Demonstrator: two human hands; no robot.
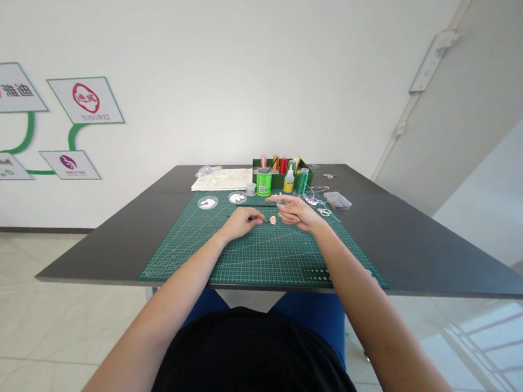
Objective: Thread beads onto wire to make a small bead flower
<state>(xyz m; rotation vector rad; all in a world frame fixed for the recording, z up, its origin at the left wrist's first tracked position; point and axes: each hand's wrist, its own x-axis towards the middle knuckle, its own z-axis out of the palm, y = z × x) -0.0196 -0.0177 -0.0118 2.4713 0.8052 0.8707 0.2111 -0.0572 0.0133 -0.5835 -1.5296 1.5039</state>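
Note:
My left hand (242,221) is closed in a pinch on the thin stem of a small pale-pink flower (273,220), low over the green cutting mat (248,258). The blossom points right, toward my other hand. My right hand (298,213) is just right of the flower, its index finger stretched out to the left and the other fingers loosely curled. Nothing shows between those fingers. Behind both hands a thin dark rod (256,206) lies across the mat.
Two shallow white dishes (208,203) stand at the mat's far left. Farther back are a bright green can (263,183), a glue bottle (289,180) and a dark green box (308,178) of coloured spools. White-handled scissors (324,212) and a clear case (337,201) lie right.

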